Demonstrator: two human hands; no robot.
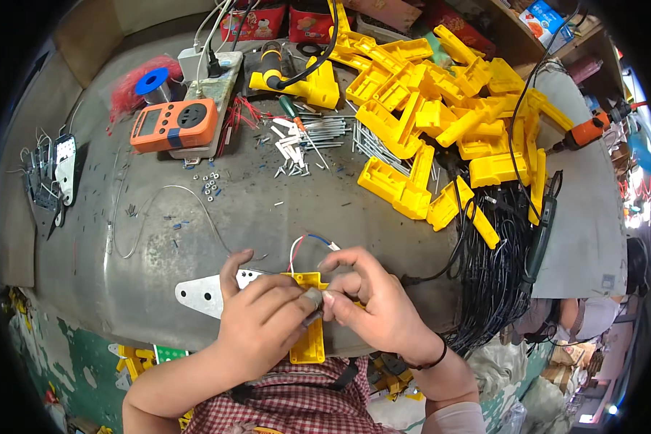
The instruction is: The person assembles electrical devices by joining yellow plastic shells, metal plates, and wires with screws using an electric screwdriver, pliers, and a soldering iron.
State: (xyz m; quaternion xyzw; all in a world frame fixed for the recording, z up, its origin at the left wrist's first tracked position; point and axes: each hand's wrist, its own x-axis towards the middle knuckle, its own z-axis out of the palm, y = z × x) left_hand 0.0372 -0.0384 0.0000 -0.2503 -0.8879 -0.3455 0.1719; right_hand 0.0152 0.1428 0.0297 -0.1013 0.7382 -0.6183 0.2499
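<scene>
Close to the table's front edge lies a yellow plastic housing (pixel 308 349), partly hidden under my fingers. My left hand (pixel 262 318) is bent over its left side, with fingertips and thumb drawn together above it and one finger raised. My right hand (pixel 380 300) pinches at the same spot, thumb against fingertip. Whatever small thing sits between the fingertips is too hidden to name. Red, white and blue wires (pixel 295 253) loop up behind the housing. A silver metal plate with holes (pixel 197 296) sticks out to the left beneath my left hand.
Yellow housings (pixel 412 94) are heaped at the back right, beside a bundle of black cables (pixel 495 289). An orange meter (pixel 175 124), screws (pixel 325 132), a screwdriver (pixel 291 111) and small nuts (pixel 210 186) lie farther back. An orange drill (pixel 593 130) is at the right.
</scene>
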